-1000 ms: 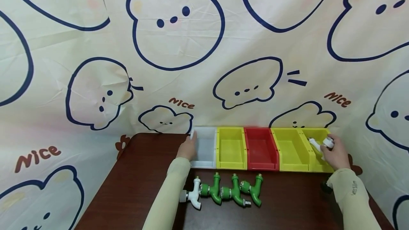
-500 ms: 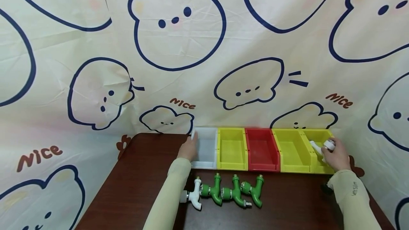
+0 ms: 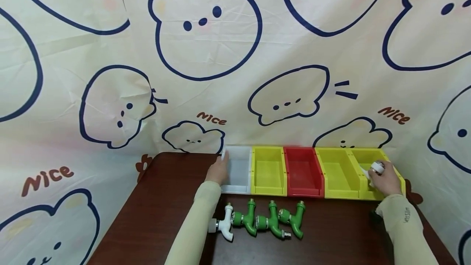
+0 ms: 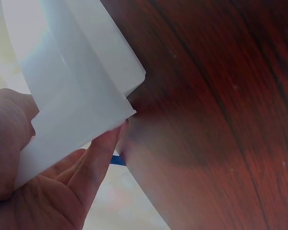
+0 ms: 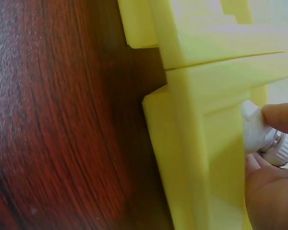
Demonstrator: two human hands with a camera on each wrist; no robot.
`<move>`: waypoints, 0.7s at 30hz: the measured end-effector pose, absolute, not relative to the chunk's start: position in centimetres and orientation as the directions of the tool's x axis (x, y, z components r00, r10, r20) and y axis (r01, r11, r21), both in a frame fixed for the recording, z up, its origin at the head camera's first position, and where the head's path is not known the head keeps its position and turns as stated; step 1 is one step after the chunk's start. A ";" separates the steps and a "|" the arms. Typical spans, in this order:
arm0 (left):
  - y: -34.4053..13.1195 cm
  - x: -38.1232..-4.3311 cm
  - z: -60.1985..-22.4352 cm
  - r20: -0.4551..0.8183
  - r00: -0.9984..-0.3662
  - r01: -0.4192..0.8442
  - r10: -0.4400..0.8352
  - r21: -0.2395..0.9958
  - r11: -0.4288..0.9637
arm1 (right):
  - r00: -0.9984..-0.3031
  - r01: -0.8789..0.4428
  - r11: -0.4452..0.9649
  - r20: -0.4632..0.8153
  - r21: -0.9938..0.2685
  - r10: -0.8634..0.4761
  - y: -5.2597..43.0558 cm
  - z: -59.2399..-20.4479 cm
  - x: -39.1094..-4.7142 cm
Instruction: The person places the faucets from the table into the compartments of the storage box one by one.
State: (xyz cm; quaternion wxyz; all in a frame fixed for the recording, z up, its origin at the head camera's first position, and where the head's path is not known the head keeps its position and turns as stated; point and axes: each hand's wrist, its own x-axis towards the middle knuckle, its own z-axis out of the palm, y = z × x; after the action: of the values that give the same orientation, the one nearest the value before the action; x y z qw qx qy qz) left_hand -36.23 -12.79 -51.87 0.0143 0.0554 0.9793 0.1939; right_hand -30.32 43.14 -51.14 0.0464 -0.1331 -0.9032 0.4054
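Observation:
My left hand (image 3: 217,171) grips the side wall of the light grey bin (image 3: 238,171) at the row's left end. In the left wrist view the thumb and fingers lie on opposite sides of that wall (image 4: 77,96). At the far right, my right hand (image 3: 387,178) holds a white tap (image 3: 377,167) by its ribbed handle end, inside the last yellow bin (image 3: 401,179). The right wrist view shows thumb and fingers around the tap (image 5: 257,127), just behind the bin's front wall (image 5: 225,167); part of the tap is hidden by the wall and hand.
Between the end bins stand a yellow bin (image 3: 268,173), a red bin (image 3: 303,173) and another yellow bin (image 3: 338,171). In front lie a white tap (image 3: 225,225) and several green taps (image 3: 272,220) on the dark wooden table (image 3: 165,199). A patterned cloth (image 3: 206,93) hangs behind.
My right hand has shifted slightly left and down within the last yellow bin, and less of the tap shows. More of that bin's right wall is visible. The left hand keeps its grip.

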 end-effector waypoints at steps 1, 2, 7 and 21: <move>-12.8 -36.2 -51.9 -0.006 -0.993 0.105 0.116 0.382 0.918 | -0.958 0.212 0.631 -0.031 -0.746 0.285 43.1 -51.2 -30.4; -12.8 -36.2 -51.9 -0.004 -0.993 0.107 0.118 0.380 0.919 | -0.956 0.218 0.629 -0.035 -0.746 0.290 43.1 -51.3 -30.4; -12.8 -36.1 -51.8 0.002 -0.993 0.113 0.121 0.380 0.918 | -0.954 0.230 0.639 -0.040 -0.734 0.297 43.2 -51.7 -30.7; -12.8 -35.9 -51.5 -0.003 -0.992 0.116 0.127 0.389 0.914 | -0.951 0.266 0.628 -0.095 -0.731 0.293 43.4 -52.0 -31.4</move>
State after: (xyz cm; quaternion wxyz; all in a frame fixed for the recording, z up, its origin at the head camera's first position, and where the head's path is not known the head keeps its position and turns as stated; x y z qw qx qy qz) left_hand -35.92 -12.78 -51.55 0.0140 0.0620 0.9782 0.1978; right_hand -31.44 43.37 -52.01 0.0164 -0.1549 -0.9020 0.4026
